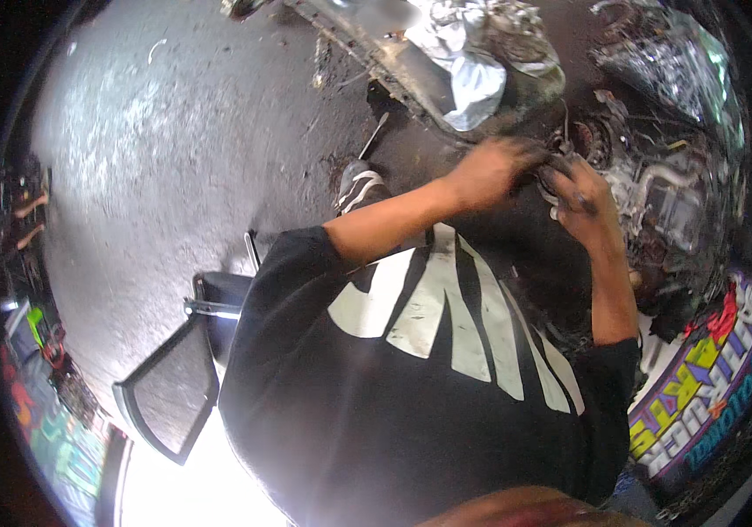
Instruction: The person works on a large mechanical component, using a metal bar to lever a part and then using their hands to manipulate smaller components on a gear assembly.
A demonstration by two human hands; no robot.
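Observation:
My left hand (494, 173) reaches in from the left, with its blackened fingers bent together and slightly blurred. Beside it, my right hand (583, 200) curls its fingers inward, also dark with grease. The fingertips of both hands meet around a small dark piece that I cannot make out. Just beyond them lies a round, toothed-looking metal part (585, 140) with a reddish-brown inside. Close to the right hand's outer side are greasy metal engine parts (670, 198).
A long metal pan or cover (367, 54) lies ahead, with crumpled white rags (474, 83) on it. Clear plastic wrapping (670, 61) is at the far right. A chair-like black frame (165, 386) stands at my left on the dark, stained floor (174, 132). A colourful banner (701, 378) is at right.

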